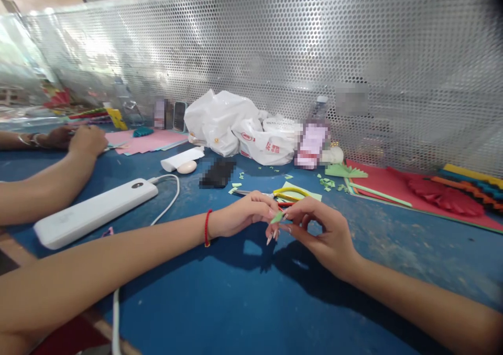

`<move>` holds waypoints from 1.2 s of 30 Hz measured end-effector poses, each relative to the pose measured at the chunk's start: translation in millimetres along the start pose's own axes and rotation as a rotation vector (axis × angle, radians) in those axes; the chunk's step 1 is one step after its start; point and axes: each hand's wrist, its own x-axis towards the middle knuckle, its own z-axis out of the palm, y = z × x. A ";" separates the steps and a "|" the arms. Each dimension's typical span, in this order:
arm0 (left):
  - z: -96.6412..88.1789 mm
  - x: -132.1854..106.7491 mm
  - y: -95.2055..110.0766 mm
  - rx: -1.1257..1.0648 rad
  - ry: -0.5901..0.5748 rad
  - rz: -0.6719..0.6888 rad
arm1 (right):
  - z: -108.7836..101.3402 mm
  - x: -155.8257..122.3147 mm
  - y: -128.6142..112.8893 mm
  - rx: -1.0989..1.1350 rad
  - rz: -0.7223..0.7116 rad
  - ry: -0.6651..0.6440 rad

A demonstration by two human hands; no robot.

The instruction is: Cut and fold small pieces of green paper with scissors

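Between the fingertips of both my hands is a small piece of green paper [277, 218], held above the blue table [196, 302]. My left hand [245, 211], with a red cord at the wrist, pinches its left side. From the right, my right hand [324, 232] grips the paper's other edge with thumb and finger. Just behind my hands lie scissors with yellow handles [293, 191], partly hidden by my fingers. Green paper scraps [328, 182] are scattered beyond them, and a pale green sheet lies under the scissors.
A long white power strip [96, 213] with a cable lies left. White plastic bags [223, 122] and a propped phone [312, 143] stand by the perforated metal panel [275, 46]. Red paper [377, 179] and folded fans lie right. Another person's hands [84, 140] are at far left.
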 end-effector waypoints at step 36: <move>1.7 5.0 -4.3 0.635 0.173 0.175 | 13.6 -1.0 -16.6 0.364 0.448 -0.161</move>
